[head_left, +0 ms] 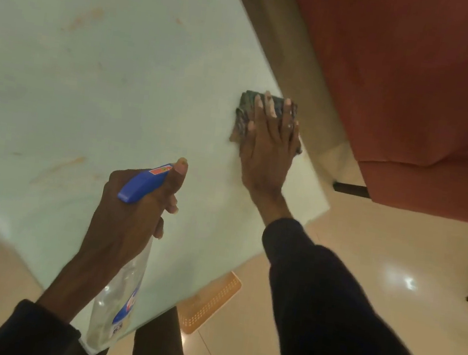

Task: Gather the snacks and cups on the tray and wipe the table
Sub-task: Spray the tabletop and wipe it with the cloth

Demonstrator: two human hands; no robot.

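pale table [90, 84] bears a dark cloth [245, 109] near its edge.

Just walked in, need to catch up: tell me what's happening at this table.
A person is wiping the table. The right hand presses a dark cloth flat near the edge beside the red sofa. The left hand grips a spray bottle over the tabletop. No snacks or cups are in view.

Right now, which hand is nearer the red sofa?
Right. The right hand presses the cloth at the table edge beside the sofa; the left hand holds the spray bottle farther from it.
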